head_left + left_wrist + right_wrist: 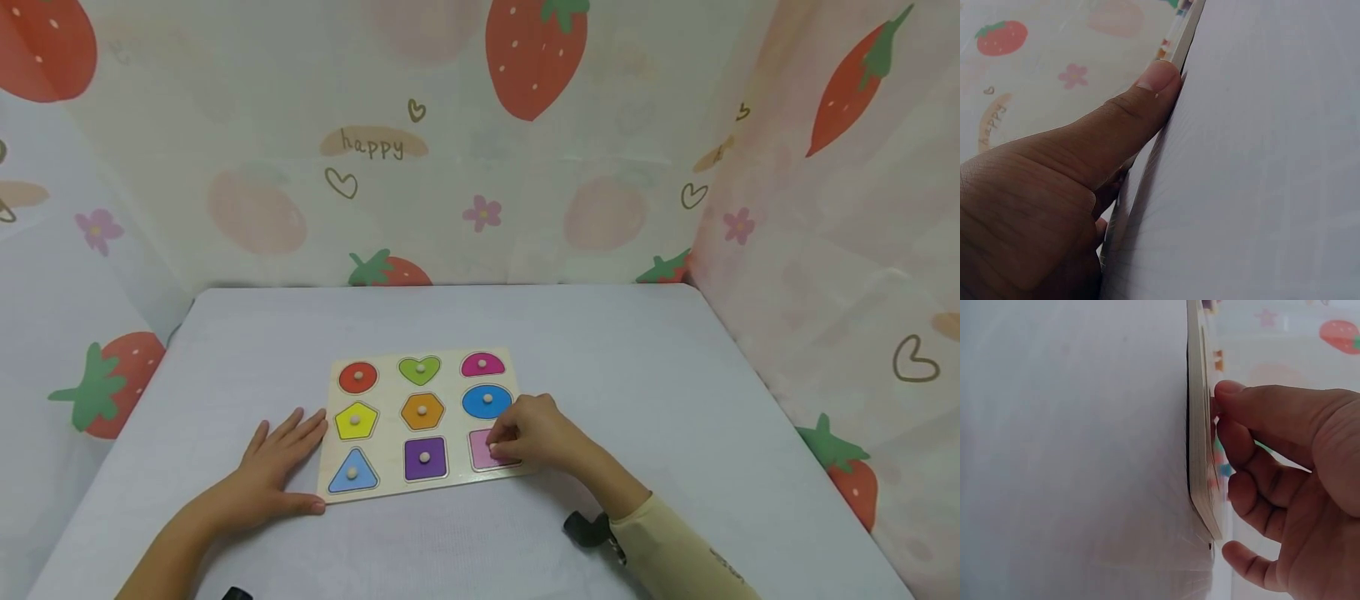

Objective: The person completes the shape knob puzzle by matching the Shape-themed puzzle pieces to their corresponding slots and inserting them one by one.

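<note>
A wooden shape puzzle board (390, 429) lies flat on the table, with coloured knobbed pieces in three rows. My left hand (288, 454) rests flat on the cloth at the board's left edge. Its thumb (1147, 94) presses against the board's edge (1186, 34) near the blue triangle (352, 473). My right hand (497, 446) is over the bottom right corner, fingers curled and pinching at the knob of the pink square piece (480, 454), which sits in or just at its recess. In the right wrist view the fingers (1241, 431) curl over the board's edge (1196, 437).
The table (675, 375) is covered with a pale cloth. Strawberry-printed curtains (450, 167) close it in at the back, left and right. A black wrist strap (588, 529) sits on my right forearm. Other pieces include a red circle (357, 377) and a purple square (425, 458).
</note>
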